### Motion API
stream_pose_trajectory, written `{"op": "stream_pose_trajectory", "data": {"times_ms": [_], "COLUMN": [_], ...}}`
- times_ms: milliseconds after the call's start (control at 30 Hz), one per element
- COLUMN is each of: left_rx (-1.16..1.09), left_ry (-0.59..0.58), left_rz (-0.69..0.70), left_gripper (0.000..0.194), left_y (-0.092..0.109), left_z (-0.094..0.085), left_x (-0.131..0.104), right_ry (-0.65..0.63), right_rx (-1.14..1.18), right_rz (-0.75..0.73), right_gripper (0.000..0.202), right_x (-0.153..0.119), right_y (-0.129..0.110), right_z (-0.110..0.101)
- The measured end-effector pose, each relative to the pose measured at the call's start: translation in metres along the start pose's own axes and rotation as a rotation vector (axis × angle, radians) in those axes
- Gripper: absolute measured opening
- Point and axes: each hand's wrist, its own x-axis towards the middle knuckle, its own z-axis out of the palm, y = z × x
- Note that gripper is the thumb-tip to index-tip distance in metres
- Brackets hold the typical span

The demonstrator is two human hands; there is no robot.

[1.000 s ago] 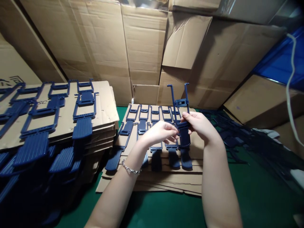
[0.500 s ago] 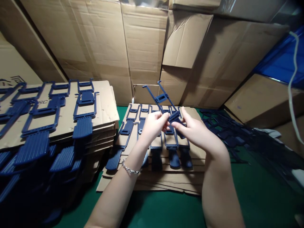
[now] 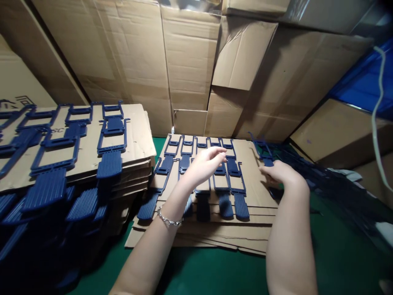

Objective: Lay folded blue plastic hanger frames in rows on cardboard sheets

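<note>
My right hand (image 3: 281, 172) grips a dark blue plastic frame piece (image 3: 262, 148) by its lower end, just above the right side of the cardboard stack (image 3: 253, 180). Two prongs of the piece point up and away from me. My left hand (image 3: 207, 164) hovers over the middle of the stack with its fingers stretched out and nothing in them. Several like blue pieces lie there in two overlapping rows, each an open frame with a ribbed paddle (image 3: 242, 207) at its near end. Part of them is hidden under my left hand and forearm.
At left stands a taller cardboard stack (image 3: 135, 151) bearing more blue frames (image 3: 112, 164). Dark frames are heaped on the green table (image 3: 208, 270) at right. Cardboard boxes (image 3: 129, 61) wall off the back, and a white cable (image 3: 377, 119) hangs at far right.
My right hand has moved right, away from my left hand, carrying the blue frame piece and lowering it to the stack's right side. My left hand has let go of it, its fingers now straighter.
</note>
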Motion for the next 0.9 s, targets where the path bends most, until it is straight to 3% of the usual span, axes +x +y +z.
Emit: {"op": "stream_pose_trajectory", "data": {"times_ms": [100,333,567,700,800,900], "left_rx": [0.287,0.782,0.826,0.836,0.846,0.854], "left_ry": [-0.062,-0.346,-0.353,-0.354,-0.348,-0.341], "left_rz": [0.047,-0.102,-0.138,-0.175,-0.189,-0.196], "left_gripper": [0.036,0.038,0.032,0.032,0.031,0.03], "left_y": [0.001,-0.005,-0.011,-0.013,-0.014,-0.015], "left_z": [-0.002,0.0,0.002,0.001,0.001,0.001], "left_x": [-0.005,-0.008,-0.006,-0.005,-0.005,-0.004], "right_ry": [-0.091,-0.005,-0.041,0.011,0.099,0.119], "right_rx": [0.032,-0.104,-0.242,-0.135,-0.026,0.041], "right_rz": [0.09,-0.051,-0.082,-0.146,-0.158,-0.006], "right_gripper": [0.027,0.028,0.04,0.057,0.059,0.047], "right_x": [0.022,0.034,0.028,0.033,0.034,0.033], "right_y": [0.014,0.013,-0.007,-0.012,-0.002,0.021], "right_z": [0.014,0.032,0.035,0.042,0.033,0.015]}}
